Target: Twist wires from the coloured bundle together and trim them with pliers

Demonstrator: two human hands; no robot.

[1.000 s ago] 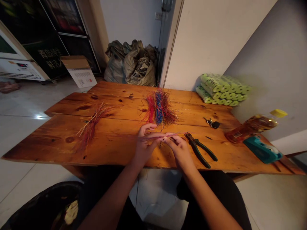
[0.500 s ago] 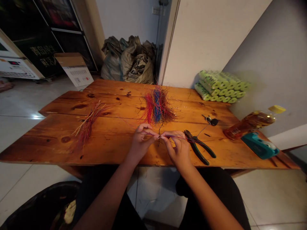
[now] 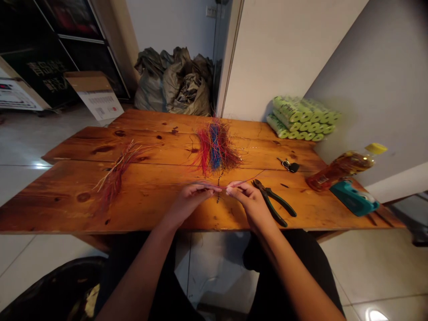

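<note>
Thin red and purple wires stretch between my hands over the near middle of the table. My left hand is closed on them, thumb against the fingers. In a pinch, my right hand grips the other end, with strands running out past its fingers to the right. Under the wires a dark speckled strand lies on the wood. A pile of red, blue and brown wires is just beyond my hands. Diagonal cutting pliers with dark handles rest right of my right hand.
A looser wire bundle lies on the wooden table at left. Keys, a yellow-capped bottle, a teal tape dispenser and stacked green rolls are at right. A black bin stands below left.
My hands have drawn slightly apart, and the wire ends beyond my right hand now angle upward. The whole view has shifted a little.
</note>
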